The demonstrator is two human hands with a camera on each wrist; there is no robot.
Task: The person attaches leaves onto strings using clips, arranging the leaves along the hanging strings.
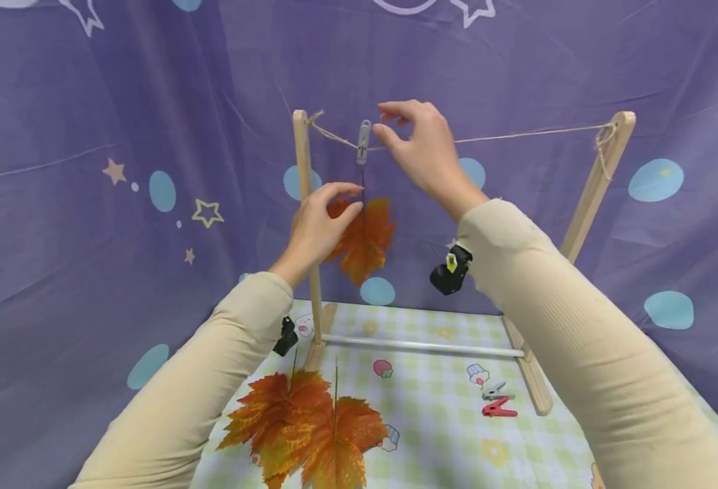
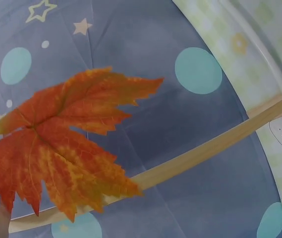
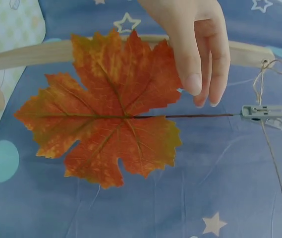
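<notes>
An orange maple leaf (image 1: pixel 367 238) hangs by its stem from a grey clothespin (image 1: pixel 363 141), which is clamped on the twine (image 1: pixel 511 137). My left hand (image 1: pixel 320 221) is beside the stem, thumb and fingers parted; the right wrist view shows its fingertips (image 3: pixel 194 85) just off the stem. My right hand (image 1: pixel 422 146) hovers to the right of the clothespin, its thumb and fingers spread with nothing between them. Only a sliver of the left hand shows in the left wrist view, where the leaf (image 2: pixel 66 144) fills much of the picture.
The twine is tied between two wooden posts (image 1: pixel 597 183), joined low down by a white rod (image 1: pixel 420 346). More maple leaves (image 1: pixel 310 428) lie on the checked tablecloth (image 1: pixel 432 421). A grey clothespin (image 1: pixel 496 391) and a red clothespin (image 1: pixel 498 408) lie near the right foot.
</notes>
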